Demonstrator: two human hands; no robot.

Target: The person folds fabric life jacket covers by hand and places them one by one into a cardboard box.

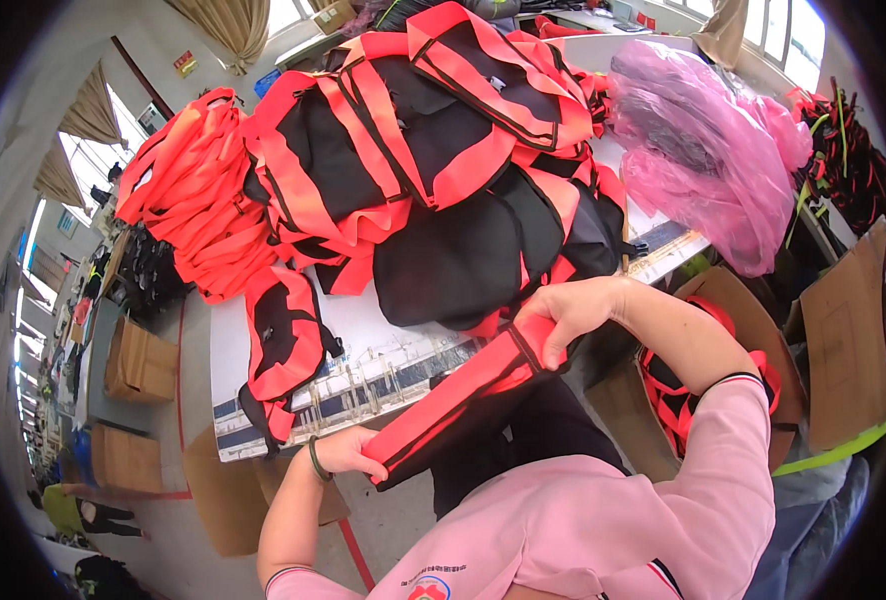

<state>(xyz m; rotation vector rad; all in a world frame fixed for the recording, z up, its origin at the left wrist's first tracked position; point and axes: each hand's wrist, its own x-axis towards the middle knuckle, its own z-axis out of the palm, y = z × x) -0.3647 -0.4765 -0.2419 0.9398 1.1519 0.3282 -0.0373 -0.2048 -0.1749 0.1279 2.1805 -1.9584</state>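
Note:
Stretched between my hands, in front of my body, is a black fabric piece with a wide coral-red band (453,403); it looks folded along its length. My left hand (351,452) pinches its lower left end. My right hand (581,308) grips the upper right end, thumb on top, beside a dark cross strip. Just beyond lies a black rounded panel (448,265) on the near side of a large heap of black and coral-red sewn pieces (393,120). A smaller black piece with coral-red trim (285,345) hangs over the table edge near my left hand.
The heap covers much of the white table (231,350). Bundled coral-red strips (198,190) lie at its left, pink plastic film (703,140) at its right. An open carton (753,300) with coral-red pieces stands by my right elbow. More cartons (143,362) and a person (88,510) are at left.

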